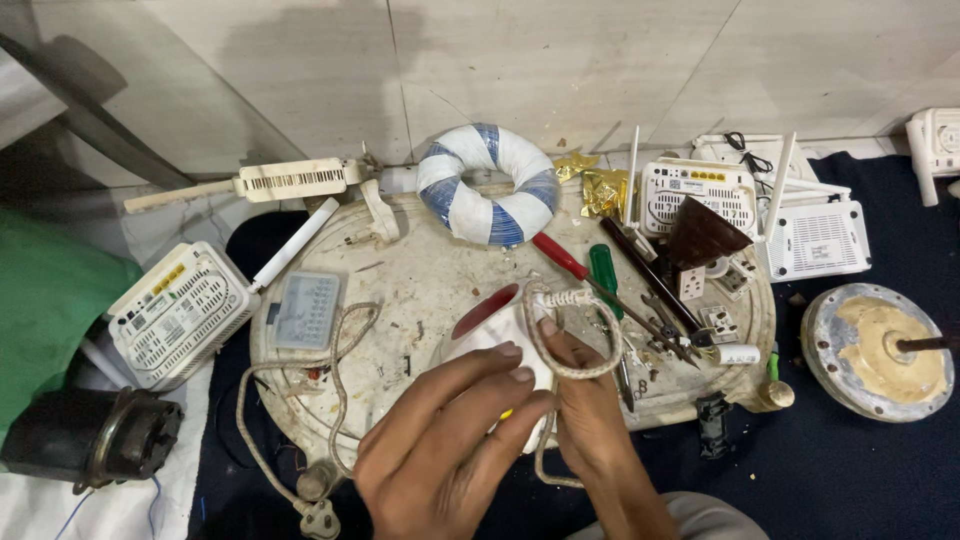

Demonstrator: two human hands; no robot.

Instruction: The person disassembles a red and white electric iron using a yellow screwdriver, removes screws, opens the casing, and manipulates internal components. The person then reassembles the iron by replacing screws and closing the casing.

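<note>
My left hand [440, 450] lies over a white appliance with a dark red edge [487, 312], fingers spread across its top. My right hand [590, 410] grips the same appliance from the right, thumb pressed on it, with its braided white cord [575, 370] looped over the hand. Both hands are at the front middle of a worn round white board [420, 270]. The appliance's underside is hidden by my hands.
On the board lie a blue-and-white wrapped ring [487, 185], a red-handled screwdriver [560, 258], a green-handled screwdriver [603, 268], pliers [665, 330], a small grey keypad [305, 308] and a plug with cord [320, 515]. White routers [178, 312] [697, 192] flank it. A round metal disc [878, 350] sits right.
</note>
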